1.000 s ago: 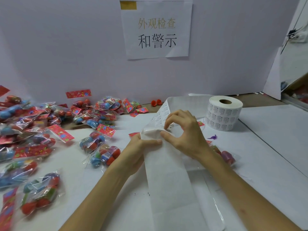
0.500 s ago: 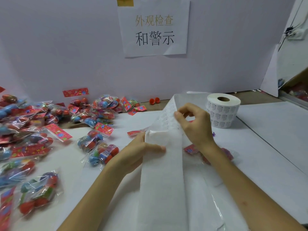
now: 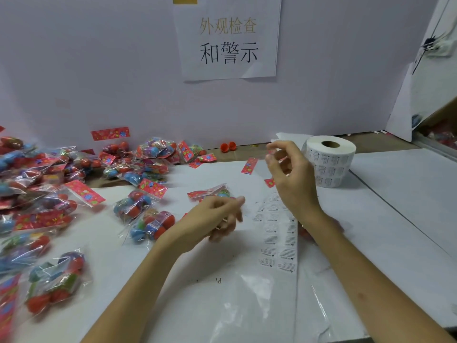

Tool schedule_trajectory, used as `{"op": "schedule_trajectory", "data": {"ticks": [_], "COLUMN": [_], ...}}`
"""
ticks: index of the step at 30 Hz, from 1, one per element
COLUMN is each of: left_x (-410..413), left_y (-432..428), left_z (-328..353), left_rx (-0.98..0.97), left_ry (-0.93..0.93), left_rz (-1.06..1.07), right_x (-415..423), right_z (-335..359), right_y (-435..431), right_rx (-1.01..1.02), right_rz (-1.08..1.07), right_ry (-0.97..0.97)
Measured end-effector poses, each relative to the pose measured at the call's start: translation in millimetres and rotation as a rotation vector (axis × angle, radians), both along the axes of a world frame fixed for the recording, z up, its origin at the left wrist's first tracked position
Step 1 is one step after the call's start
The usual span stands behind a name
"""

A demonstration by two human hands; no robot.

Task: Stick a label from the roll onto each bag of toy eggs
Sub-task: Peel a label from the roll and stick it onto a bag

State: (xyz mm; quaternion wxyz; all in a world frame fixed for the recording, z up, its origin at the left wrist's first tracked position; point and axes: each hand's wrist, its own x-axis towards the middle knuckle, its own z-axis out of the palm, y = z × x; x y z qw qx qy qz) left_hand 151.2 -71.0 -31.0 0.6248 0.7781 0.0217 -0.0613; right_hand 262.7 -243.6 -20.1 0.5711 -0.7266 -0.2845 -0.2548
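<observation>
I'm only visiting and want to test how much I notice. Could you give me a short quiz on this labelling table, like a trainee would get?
1. True or false: the label roll stands on its end, core hole facing up.
2. Most bags of toy eggs lie: A) left of the loose label strip; B) right of the roll; C) on top of the roll.
3. Fill in: the hand raised nearer the roll is the ____ hand.
Key: 1 true; 2 A; 3 right hand.
</observation>
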Motion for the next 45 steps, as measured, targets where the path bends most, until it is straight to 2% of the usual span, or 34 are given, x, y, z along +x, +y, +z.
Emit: {"op": "schedule_trajectory", "data": {"ticks": [2, 5, 10, 20, 23, 29, 45], "left_x": [3.3, 5.9, 5.7, 5.1, 6.3, 8.3, 5.3], "left_y": [0.0, -1.1, -0.7, 1.4, 1.4, 0.1, -5.1], "left_z": [-0.2, -2.0, -4.9, -4.4, -4.9, -9.2, -8.1], "left_rx": [-0.175, -0.261, -0.210, -0.206, -0.140, 0.195, 0.384], "left_ry": [-0.078, -0.130, -0.174, -0.230, -0.269, -0.426, -0.487], "left_rz": [0.069, 0.136, 0.251, 0.382, 0.441, 0.471, 0.480], "right_x": [-1.2, -6.6, -15.9, -17.6, -17.2, -13.3, -11.7], "right_z": [-4.4, -14.8, -26.8, -26.2, -25.3, -21.4, -22.8], "right_y": [3.7, 12.9, 24.5, 22.7, 21.7, 18.7, 16.7], "right_rx": [-0.050, -0.146, -0.280, -0.402, -0.405, -0.323, -0.407], "right_rz": [0.060, 0.176, 0.262, 0.282, 0.278, 0.168, 0.147], "right_ry": [-0.016, -0.037, -0.107, -0.078, -0.096, -0.161, -0.170]}}
